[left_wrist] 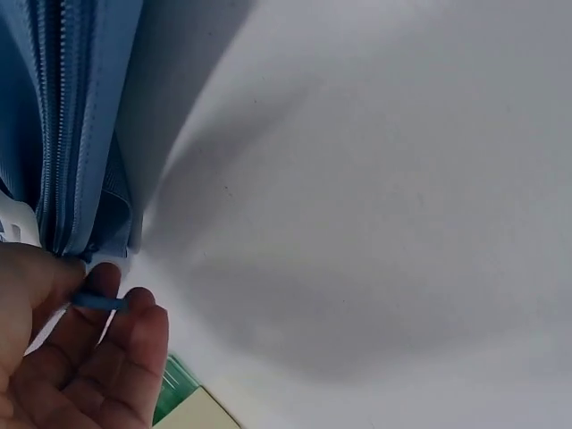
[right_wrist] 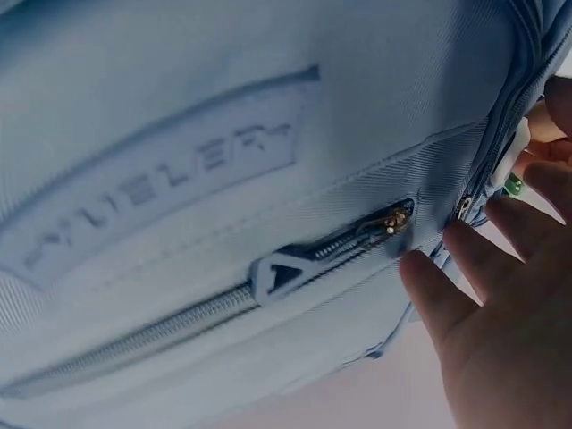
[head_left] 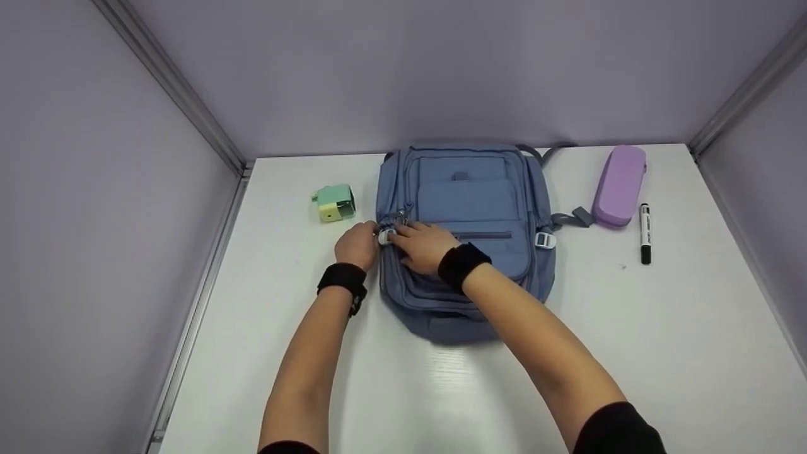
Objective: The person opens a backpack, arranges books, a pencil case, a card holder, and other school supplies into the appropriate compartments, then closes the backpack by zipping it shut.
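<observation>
A blue backpack (head_left: 470, 202) lies on its back on the white table, front panel up. At its left side, my left hand (head_left: 357, 246) pinches a blue zipper pull (left_wrist: 98, 301) between thumb and fingers, beside the end of a closed-looking zipper track (left_wrist: 61, 134). My right hand (head_left: 425, 248) rests on the bag's front near the left edge, fingers spread and fairly straight. Next to those fingertips are a white buckle (head_left: 386, 237) and the front pocket zipper (right_wrist: 214, 308) with its triangular pull (right_wrist: 281, 275). The right palm's underside is hidden in the head view.
Left of the bag stands a green and yellow pencil sharpener (head_left: 335, 203). A purple case (head_left: 620, 186) and a black-and-white marker (head_left: 645, 233) lie to the right. A loose strap (head_left: 572, 218) sticks out from the bag's right side. Grey panels (head_left: 466, 75) wall the table.
</observation>
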